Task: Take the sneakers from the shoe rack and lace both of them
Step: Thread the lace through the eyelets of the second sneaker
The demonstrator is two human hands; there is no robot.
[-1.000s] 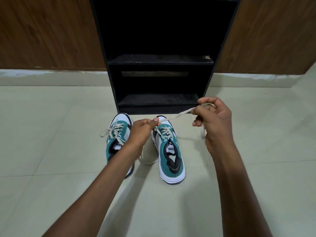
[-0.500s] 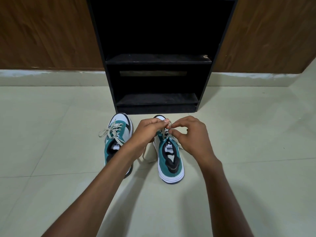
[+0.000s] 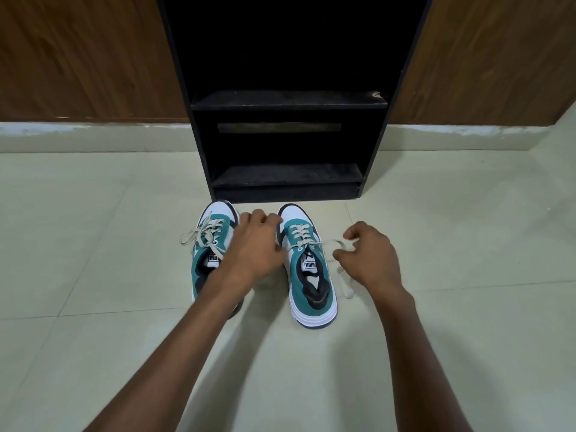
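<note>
Pale tiled floor, black shoe rack against a wood wall. Right hand: fingers curled, apparently pinching the loose lace of the right sneaker. Left hand: fingers bent down between the shoes, grip unclear. Left sneaker just beside, already laced. Step in hand looks like tightening; next probably calls for crossing both ends into a knot

Two teal-white sneakers stand side by side, toes toward 12 o'clock. The left sneaker has its laces crossed loose; the right sneaker trails its lace toward 3 o'clock.
</note>
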